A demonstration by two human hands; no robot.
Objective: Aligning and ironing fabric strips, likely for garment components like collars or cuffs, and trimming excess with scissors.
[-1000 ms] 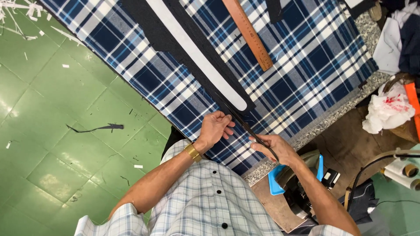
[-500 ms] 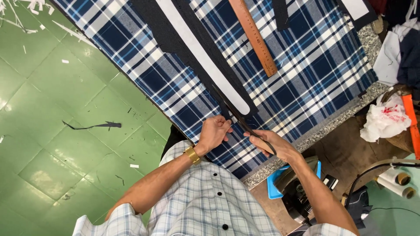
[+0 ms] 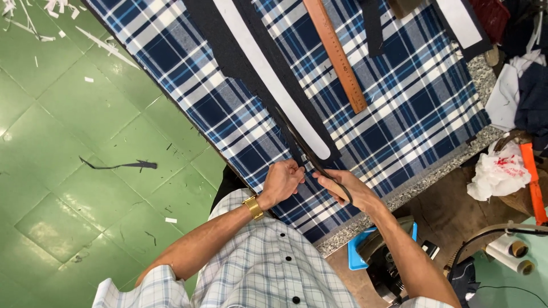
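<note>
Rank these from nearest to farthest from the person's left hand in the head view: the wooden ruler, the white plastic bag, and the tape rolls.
From the left hand:
1. Wooden ruler, up on the plaid cloth.
2. White plastic bag, off the table's right end.
3. Tape rolls, far lower right.

The scissors (image 3: pixel 311 157) have advanced further up the dark cloth (image 3: pixel 251 68); the right hand (image 3: pixel 345 188) has followed; the left hand (image 3: pixel 281 181) now pinches the cut edge.
</note>
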